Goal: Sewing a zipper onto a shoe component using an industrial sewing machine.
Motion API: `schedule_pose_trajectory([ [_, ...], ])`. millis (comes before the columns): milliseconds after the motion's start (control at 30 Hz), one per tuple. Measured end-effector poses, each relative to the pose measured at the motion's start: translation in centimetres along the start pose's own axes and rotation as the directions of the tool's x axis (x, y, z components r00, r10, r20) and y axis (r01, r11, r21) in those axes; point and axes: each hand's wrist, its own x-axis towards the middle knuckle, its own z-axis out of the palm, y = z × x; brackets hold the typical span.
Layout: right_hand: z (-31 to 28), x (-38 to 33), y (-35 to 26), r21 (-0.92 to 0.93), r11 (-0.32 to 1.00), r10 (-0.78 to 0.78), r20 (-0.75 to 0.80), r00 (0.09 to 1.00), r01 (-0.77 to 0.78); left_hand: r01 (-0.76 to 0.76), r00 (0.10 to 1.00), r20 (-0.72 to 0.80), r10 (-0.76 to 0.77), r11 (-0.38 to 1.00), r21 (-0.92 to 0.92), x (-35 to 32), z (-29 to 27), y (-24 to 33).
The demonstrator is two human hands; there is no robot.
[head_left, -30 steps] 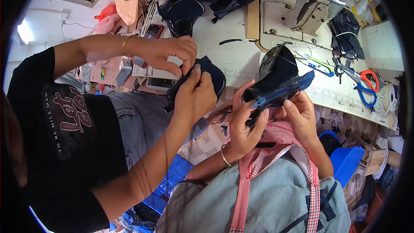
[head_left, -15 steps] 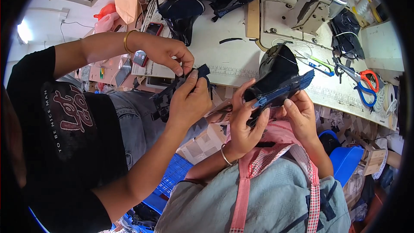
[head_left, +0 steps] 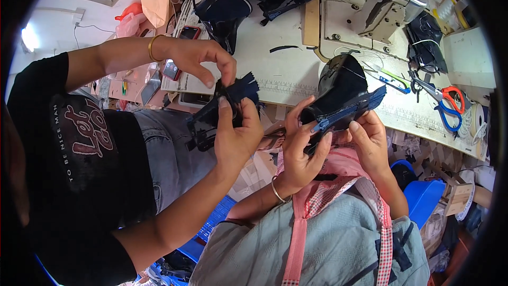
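My left hand (head_left: 302, 160), with a bangle at its wrist, grips the left end of a glossy black boot upper (head_left: 344, 82) near the zipper pull. My right hand (head_left: 369, 140) pinches the same piece's lower edge between thumb and fingers. Along that edge runs a dark blue zipper (head_left: 349, 110), its frayed tape end sticking out to the right. The upper's curved shiny part rises against the table edge. To my left, a co-worker's two hands hold a similar dark piece (head_left: 211, 122) with blue zipper tape (head_left: 243, 90).
Scissors with orange and blue handles (head_left: 448, 107) and green-handled snips (head_left: 394, 78) lie on the worktable (head_left: 286, 77) at right. Behind stands a sewing machine (head_left: 381, 16). More dark uppers (head_left: 225, 18) are heaped at the back. A blue bin (head_left: 426, 196) is below right.
The co-worker's hands have shifted slightly and their piece has turned, showing more zipper tape and shiny surface. My hands and my upper have barely moved.
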Motion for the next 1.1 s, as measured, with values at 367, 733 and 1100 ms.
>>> schedule_pose_trajectory([
  [367, 0.07, -0.15, -0.05, -0.026, 1.000, 0.007, -0.041, 0.999, -0.008, -0.027, 1.000, 0.003, 0.027, 0.999, -0.024, 0.09, 0.14, -0.06],
  [733, 0.28, -0.17, -0.06, -0.001, 1.000, 0.001, -0.056, 0.998, -0.001, 0.005, 1.000, -0.009, -0.006, 0.999, -0.051, -0.12, 0.25, 0.07],
  [1100, 0.23, -0.17, -0.02, -0.013, 1.000, 0.011, -0.065, 0.998, -0.012, 0.022, 1.000, 0.007, -0.022, 0.999, -0.035, -0.26, 0.30, 0.01],
])
